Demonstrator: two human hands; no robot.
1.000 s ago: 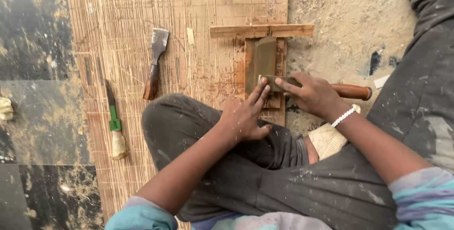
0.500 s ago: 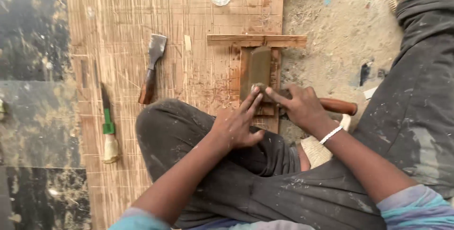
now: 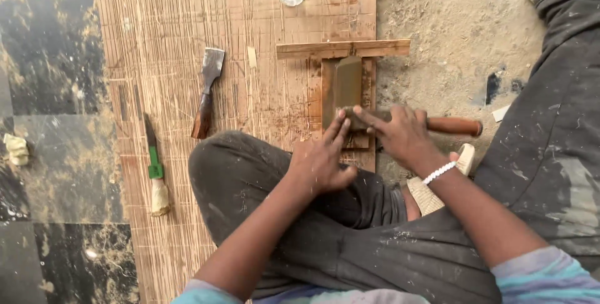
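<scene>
The right hand (image 3: 403,135) grasps a chisel (image 3: 437,124), its long axis horizontal with the wooden handle pointing right. Left hand (image 3: 322,160) fingertips press its blade onto the sharpening stone (image 3: 347,85), grasping nothing. The stone lies on a scored plywood sheet (image 3: 187,29) over a sandy floor (image 3: 450,35).

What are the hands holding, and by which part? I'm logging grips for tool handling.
The right hand grips a wooden-handled chisel at the handle's front end. The left hand holds nothing; its fingertips press the blade onto the sharpening stone.

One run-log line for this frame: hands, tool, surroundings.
left hand: fingertips on chisel blade | right hand: grips chisel handle | blade on stone | spare chisel, knife on board
</scene>
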